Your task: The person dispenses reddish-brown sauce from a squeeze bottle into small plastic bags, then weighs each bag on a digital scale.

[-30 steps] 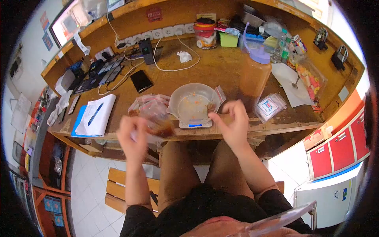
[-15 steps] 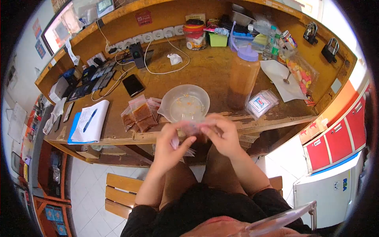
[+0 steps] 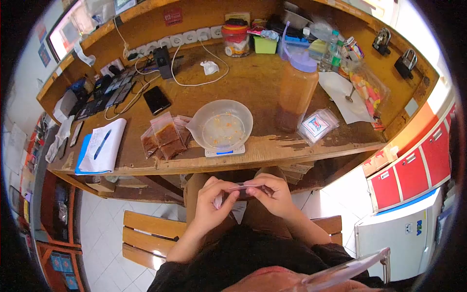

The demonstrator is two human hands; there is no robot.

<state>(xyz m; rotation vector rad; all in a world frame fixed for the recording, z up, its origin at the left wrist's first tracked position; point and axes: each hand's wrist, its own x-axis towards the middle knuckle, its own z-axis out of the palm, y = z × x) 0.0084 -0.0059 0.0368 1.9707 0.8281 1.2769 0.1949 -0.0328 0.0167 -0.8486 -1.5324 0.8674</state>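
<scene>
Above my lap, just off the table's front edge, a small clear zip-lock bag (image 3: 242, 190) is stretched between my two hands. My left hand (image 3: 212, 203) pinches its left end, with something whitish and thin tucked against the palm. At the other end, the thumb and fingers of my right hand (image 3: 273, 193) are closed on the bag's top edge. What the bag contains is hard to see. A translucent bowl (image 3: 193, 131) with orange crumbs sits on a small digital scale (image 3: 226, 152). Left of it lie several zip-lock bags of reddish-brown powder (image 3: 170, 136).
A tall lilac-capped bottle (image 3: 297, 92) stands right of the bowl, beside a pack of small plastic bags (image 3: 318, 125). A phone (image 3: 156, 100), a notebook with a pen (image 3: 103, 146) and a white cable (image 3: 199, 83) lie leftward. A jar (image 3: 237, 41) stands at the back.
Both hands have come down and toward my body with the bag, away from the bowl's front. The scale under the bowl now shows. The view has shifted slightly.
</scene>
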